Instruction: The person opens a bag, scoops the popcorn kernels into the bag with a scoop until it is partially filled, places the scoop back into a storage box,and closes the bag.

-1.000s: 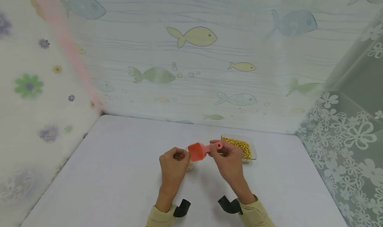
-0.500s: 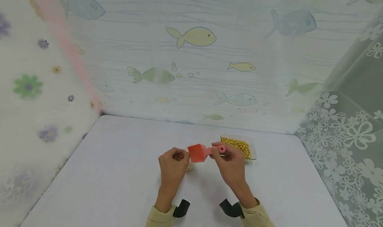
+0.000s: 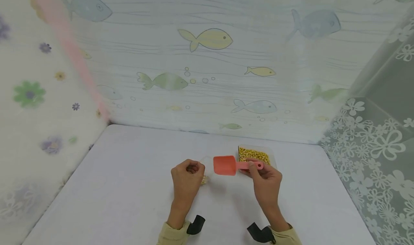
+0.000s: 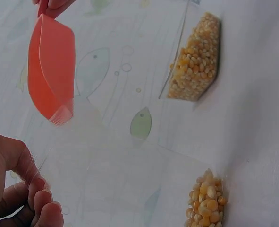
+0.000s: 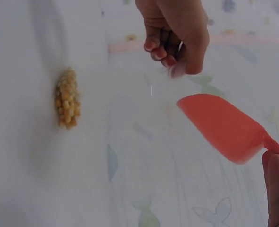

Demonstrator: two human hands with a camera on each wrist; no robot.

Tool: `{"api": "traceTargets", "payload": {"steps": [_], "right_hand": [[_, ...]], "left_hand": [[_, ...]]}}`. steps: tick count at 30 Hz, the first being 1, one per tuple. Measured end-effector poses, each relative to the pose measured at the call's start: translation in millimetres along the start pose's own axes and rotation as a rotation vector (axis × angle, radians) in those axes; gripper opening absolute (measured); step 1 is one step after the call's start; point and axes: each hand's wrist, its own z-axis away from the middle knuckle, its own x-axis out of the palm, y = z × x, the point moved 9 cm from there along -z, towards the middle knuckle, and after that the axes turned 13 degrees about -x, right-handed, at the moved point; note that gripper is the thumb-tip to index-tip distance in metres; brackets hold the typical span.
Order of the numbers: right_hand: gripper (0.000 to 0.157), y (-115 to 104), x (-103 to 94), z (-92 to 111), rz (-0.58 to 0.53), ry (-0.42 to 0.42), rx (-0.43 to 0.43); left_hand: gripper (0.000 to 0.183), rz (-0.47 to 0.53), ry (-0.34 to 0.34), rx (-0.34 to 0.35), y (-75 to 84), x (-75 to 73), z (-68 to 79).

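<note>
My left hand (image 3: 185, 180) pinches the upper edge of a clear plastic bag (image 4: 115, 175). Corn kernels (image 4: 206, 201) fill the bottom of that bag, low by the tabletop. A red-orange scoop (image 3: 224, 165) lies level in the air to the right of the bag's mouth, and no kernels show in its bowl. My right hand (image 3: 266, 187) grips the scoop by its handle, thumb on top. Behind the right hand stands a clear rectangular container (image 3: 273, 158) of yellow corn kernels, partly covered by the fingers. In the head view my left hand hides much of the bag.
The white table (image 3: 129, 187) carries all of this. A fish-printed sheet (image 3: 207, 94) rises at the back. Flowered sheets flank the left and right edges of the table.
My right hand has moved right with the scoop, away from the left hand and the bag, and the scoop has levelled. My left hand has stayed in place.
</note>
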Motion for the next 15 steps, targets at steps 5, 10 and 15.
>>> {"api": "traceTargets", "payload": {"steps": [5,10,15], "right_hand": [[0.021,16.7,-19.9,3.9,-0.046,0.060,0.103],[0.026,37.0,-48.5,14.9,-0.039,0.173,0.256],[0.030,54.0,-76.8,24.2,-0.006,0.247,0.343]], "left_hand": [[0.015,-0.005,-0.004,-0.001,-0.9,0.9,0.4],[0.015,-0.004,-0.006,-0.003,-0.6,1.0,0.9],[0.014,-0.003,-0.004,0.003,-0.2,1.6,0.5]]}}
